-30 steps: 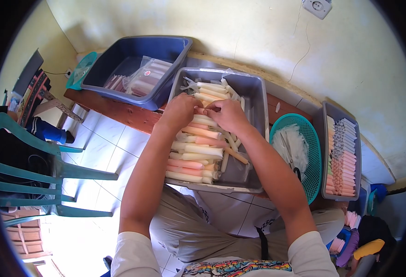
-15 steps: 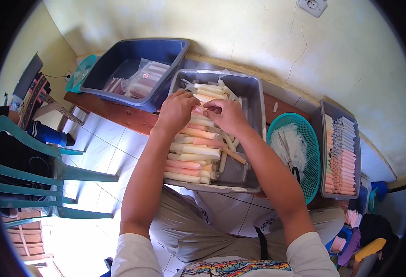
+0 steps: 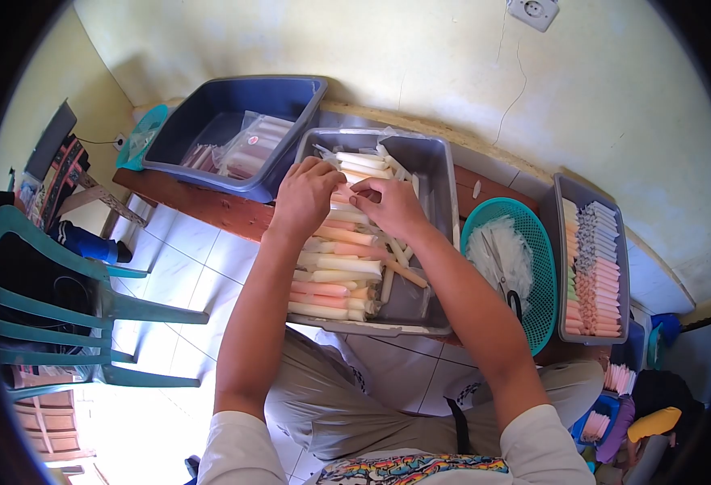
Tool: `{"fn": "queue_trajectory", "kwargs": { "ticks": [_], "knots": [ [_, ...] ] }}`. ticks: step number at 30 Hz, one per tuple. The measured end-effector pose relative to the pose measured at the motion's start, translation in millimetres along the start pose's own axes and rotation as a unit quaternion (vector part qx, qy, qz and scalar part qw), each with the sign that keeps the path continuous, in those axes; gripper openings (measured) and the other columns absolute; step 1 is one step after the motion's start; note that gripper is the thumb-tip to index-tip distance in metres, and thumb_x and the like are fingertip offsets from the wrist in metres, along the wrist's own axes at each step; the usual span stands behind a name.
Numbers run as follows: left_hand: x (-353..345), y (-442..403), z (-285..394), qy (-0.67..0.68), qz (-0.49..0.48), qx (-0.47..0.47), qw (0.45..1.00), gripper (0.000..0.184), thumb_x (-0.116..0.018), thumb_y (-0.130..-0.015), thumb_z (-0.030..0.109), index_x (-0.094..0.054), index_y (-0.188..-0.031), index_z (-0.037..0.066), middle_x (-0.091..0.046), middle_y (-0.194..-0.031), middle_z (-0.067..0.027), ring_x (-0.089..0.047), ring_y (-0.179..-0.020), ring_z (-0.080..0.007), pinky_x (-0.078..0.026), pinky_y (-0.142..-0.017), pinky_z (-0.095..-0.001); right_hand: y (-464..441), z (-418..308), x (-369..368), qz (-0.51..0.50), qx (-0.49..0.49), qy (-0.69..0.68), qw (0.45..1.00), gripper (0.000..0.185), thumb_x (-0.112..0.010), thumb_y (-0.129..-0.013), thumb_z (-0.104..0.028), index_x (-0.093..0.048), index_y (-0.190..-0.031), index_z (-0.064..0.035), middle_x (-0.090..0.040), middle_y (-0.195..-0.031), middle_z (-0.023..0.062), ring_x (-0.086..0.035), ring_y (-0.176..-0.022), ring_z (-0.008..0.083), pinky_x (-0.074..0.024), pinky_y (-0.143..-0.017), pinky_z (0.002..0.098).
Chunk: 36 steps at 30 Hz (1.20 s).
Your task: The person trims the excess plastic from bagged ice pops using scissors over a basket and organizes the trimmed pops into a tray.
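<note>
My left hand [image 3: 305,198] and my right hand [image 3: 389,204] meet over the far half of a grey tub [image 3: 408,330]. Between their pinched fingertips is the end of a pink ice-pop tube [image 3: 342,194], its lower part hidden by my left hand. Both hands are closed on it, the thumbs almost touching. Beneath them, cream, pink and orange filled plastic tubes [image 3: 346,249] lie stacked crosswise along the tub's left side. One orange tube [image 3: 406,273] sticks out at a slant to the right.
Right of the tub, a teal basket [image 3: 551,283] holds clear plastic sleeves [image 3: 478,246] and scissors [image 3: 501,271]. Beyond it stands a grey tub [image 3: 586,339] of tubes in rows. A blue tub [image 3: 202,179] with packed tubes is at left, near a green chair [image 3: 113,311]. Another person's yellow sleeve [image 3: 653,427] shows lower right.
The view has shifted slightly. My hands stay together over the same spot with fingertips still pinching the pink tube's end; the right fingers have moved only a little.
</note>
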<state>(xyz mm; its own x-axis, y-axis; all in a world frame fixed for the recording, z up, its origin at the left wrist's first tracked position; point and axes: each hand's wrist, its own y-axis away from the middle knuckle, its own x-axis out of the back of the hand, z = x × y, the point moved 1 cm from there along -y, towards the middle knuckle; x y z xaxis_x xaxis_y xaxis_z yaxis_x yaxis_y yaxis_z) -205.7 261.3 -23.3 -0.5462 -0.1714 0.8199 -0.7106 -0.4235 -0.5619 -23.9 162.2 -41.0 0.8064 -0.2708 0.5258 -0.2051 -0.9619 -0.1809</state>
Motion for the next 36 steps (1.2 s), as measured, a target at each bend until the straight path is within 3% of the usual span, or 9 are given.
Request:
{"fn": "queue_trajectory", "kwargs": {
  "ticks": [2, 4, 16, 21, 25, 28, 36],
  "knots": [
    [2.4, -0.9, 0.9, 0.003, 0.000, 0.000, 1.000, 0.016, -0.070, -0.092, 0.006, -0.082, -0.102, 0.010, -0.079, -0.108, -0.0009, -0.070, -0.114, -0.0247, -0.054, -0.101, -0.0412, -0.5, 1.0, -2.4, 0.009, 0.006, -0.005, 1.000, 0.030, -0.086, -0.096, -0.023, -0.083, -0.117, -0.0013, -0.085, -0.101, 0.0166, -0.084, -0.094, 0.0251, -0.0642, -0.086, 0.0354],
    [3.7, -1.1, -0.2, 0.006, -0.004, 0.006, 1.000, 0.016, -0.079, -0.092, 0.008, -0.082, -0.107, 0.011, -0.079, -0.110, -0.0008, -0.070, -0.117, -0.0248, -0.053, -0.099, -0.0415, -0.5, 1.2, -4.2, 0.018, 0.011, -0.010, 1.000, 0.029, -0.085, -0.097, -0.023, -0.083, -0.117, -0.0013, -0.085, -0.101, 0.0168, -0.084, -0.095, 0.0256, -0.0640, -0.087, 0.0358],
    [10.7, -0.8, 2.3, -0.006, 0.062, -0.005, 0.998, 0.021, -0.080, -0.089, 0.007, -0.081, -0.109, 0.012, -0.077, -0.112, -0.0012, -0.069, -0.115, -0.0259, -0.054, -0.099, -0.0418, 1.7, -8.7, -9.3, 0.067, 0.082, -0.029, 0.994, 0.023, -0.077, -0.102, -0.013, -0.077, -0.121, 0.0013, -0.081, -0.108, 0.0208, -0.081, -0.098, 0.0332, -0.0631, -0.087, 0.0421],
    [12.4, -1.0, 3.9, 0.001, 0.073, 0.000, 0.997, 0.022, -0.080, -0.089, 0.007, -0.080, -0.110, 0.012, -0.077, -0.111, -0.0013, -0.069, -0.114, -0.0261, -0.054, -0.099, -0.0418, -0.3, -3.5, -13.6, 0.120, 0.159, -0.003, 0.980, 0.019, -0.074, -0.103, -0.009, -0.078, -0.120, -0.0003, -0.078, -0.110, 0.0207, -0.079, -0.096, 0.0372, -0.0605, -0.088, 0.0460],
    [13.3, -0.7, 5.4, 0.010, 0.082, 0.005, 0.997, 0.021, -0.080, -0.090, 0.007, -0.080, -0.110, 0.012, -0.077, -0.111, -0.0017, -0.070, -0.114, -0.0265, -0.054, -0.098, -0.0419, -1.0, -4.2, -8.1, 0.128, 0.174, 0.018, 0.976, 0.019, -0.074, -0.103, -0.008, -0.078, -0.120, -0.0006, -0.077, -0.108, 0.0200, -0.078, -0.095, 0.0363, -0.0606, -0.085, 0.0453],
    [13.8, -0.1, 6.1, 0.012, 0.078, 0.007, 0.997, 0.021, -0.079, -0.091, 0.006, -0.080, -0.111, 0.011, -0.077, -0.112, -0.0023, -0.070, -0.113, -0.0269, -0.054, -0.098, -0.0424, 0.1, -4.0, -7.1, 0.106, 0.134, -0.032, 0.985, 0.018, -0.074, -0.103, -0.008, -0.078, -0.119, -0.0012, -0.076, -0.107, 0.0190, -0.079, -0.095, 0.0337, -0.0605, -0.084, 0.0443],
    [16.1, -1.9, 13.2, 0.045, 0.087, 0.016, 0.995, 0.018, -0.077, -0.094, 0.007, -0.080, -0.112, 0.010, -0.077, -0.111, -0.0039, -0.070, -0.112, -0.0281, -0.053, -0.098, -0.0432, -4.5, -3.4, 0.6, 0.174, 0.185, -0.063, 0.965, 0.018, -0.079, -0.100, -0.007, -0.079, -0.118, -0.0035, -0.078, -0.109, 0.0150, -0.078, -0.089, 0.0272, -0.0619, -0.077, 0.0383]
  ]
}}
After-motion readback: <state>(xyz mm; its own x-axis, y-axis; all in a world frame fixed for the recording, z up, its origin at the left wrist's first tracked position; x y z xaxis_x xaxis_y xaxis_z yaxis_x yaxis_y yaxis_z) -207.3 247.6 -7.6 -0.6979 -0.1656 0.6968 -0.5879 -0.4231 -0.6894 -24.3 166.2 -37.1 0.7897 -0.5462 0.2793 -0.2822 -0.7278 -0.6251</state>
